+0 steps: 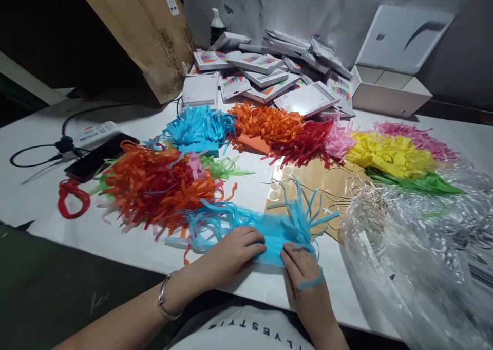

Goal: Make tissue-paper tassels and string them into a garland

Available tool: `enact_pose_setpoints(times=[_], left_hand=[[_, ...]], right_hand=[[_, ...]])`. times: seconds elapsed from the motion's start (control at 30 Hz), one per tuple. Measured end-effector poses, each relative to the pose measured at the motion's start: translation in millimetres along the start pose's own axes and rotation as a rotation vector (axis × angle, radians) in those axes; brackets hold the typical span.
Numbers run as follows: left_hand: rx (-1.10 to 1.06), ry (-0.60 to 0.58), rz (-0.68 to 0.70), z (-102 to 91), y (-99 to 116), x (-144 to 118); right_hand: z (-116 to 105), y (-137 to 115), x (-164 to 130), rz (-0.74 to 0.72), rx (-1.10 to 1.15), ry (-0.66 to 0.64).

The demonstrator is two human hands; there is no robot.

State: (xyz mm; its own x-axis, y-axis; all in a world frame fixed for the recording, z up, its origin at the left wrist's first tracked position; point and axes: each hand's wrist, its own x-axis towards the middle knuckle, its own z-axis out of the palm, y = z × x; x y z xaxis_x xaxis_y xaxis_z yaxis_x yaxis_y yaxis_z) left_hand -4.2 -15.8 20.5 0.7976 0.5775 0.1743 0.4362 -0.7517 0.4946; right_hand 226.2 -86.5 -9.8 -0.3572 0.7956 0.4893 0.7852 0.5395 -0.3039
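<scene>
Bare forearms, a silver bangle [166, 301] on the left wrist, and a white T-shirt [242, 334] with dark lettering.
</scene>
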Motion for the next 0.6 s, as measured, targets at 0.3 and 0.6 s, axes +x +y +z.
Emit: enact_pose_setpoints(times=[0.3,0.6], left_hand=[[-0.228,0.054,-0.052,-5.9,-7,-8],[-0.222,0.023,-0.065,1.8,-7,-9]], right_hand=[[-17,1,5,0.192,0.248,0.007],[-15,-19,37,-0.026,0.031,-0.101]])
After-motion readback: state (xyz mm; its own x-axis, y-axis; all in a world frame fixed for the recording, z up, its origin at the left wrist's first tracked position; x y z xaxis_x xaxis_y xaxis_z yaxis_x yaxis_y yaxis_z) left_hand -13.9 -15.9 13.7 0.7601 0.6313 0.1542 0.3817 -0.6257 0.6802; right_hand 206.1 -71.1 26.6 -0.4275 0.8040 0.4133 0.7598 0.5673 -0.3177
